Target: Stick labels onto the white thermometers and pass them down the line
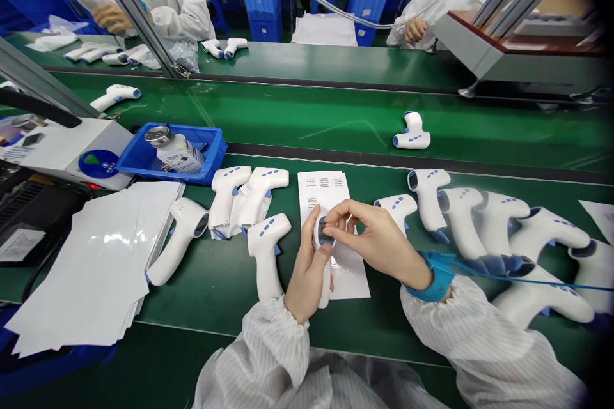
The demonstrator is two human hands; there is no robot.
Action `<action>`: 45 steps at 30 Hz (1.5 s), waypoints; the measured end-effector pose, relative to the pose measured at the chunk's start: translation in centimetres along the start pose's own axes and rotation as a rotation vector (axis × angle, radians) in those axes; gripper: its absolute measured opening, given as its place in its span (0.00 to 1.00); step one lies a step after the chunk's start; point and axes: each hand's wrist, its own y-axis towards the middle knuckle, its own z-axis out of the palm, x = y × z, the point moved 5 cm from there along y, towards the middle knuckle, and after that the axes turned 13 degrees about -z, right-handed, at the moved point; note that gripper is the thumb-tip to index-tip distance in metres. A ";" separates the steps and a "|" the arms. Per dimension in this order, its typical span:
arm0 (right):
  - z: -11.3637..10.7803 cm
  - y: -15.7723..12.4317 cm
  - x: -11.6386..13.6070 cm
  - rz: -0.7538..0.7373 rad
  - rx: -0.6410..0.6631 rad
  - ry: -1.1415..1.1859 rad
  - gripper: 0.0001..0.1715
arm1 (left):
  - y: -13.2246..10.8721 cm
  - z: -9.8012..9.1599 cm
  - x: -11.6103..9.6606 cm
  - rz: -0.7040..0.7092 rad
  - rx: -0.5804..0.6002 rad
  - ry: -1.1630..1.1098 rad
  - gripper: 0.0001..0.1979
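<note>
My left hand [307,271] is wrapped round a white gun-shaped infrared thermometer [325,291], its dark screen end facing up. At that screen, the fingertips of my right hand [377,233] are pinched together; whatever they hold is too small to make out. Beneath both hands lies a white sheet of labels [352,278] with small printed text. Just left of my left hand rests another thermometer [266,249], and one more thermometer [399,208] sits behind my right wrist. A blue wrist strap [434,275] with a cord circles my right wrist.
Several thermometers [465,214] are grouped at right. Left are a paper stack [91,255] and a blue tray [215,156] holding a bottle [178,152]. Beyond runs a green conveyor belt [288,115] carrying a thermometer [413,132]. Co-workers in white sit across.
</note>
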 end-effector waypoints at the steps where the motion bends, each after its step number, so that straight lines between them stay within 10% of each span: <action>1: -0.1 0.0 0.0 -0.001 -0.003 -0.005 0.03 | 0.0 0.0 0.1 -0.003 -0.006 -0.006 0.28; 45: 0.3 -0.4 1.2 -0.057 -0.119 -0.343 0.05 | 0.0 0.6 0.2 -0.114 0.094 -0.164 0.27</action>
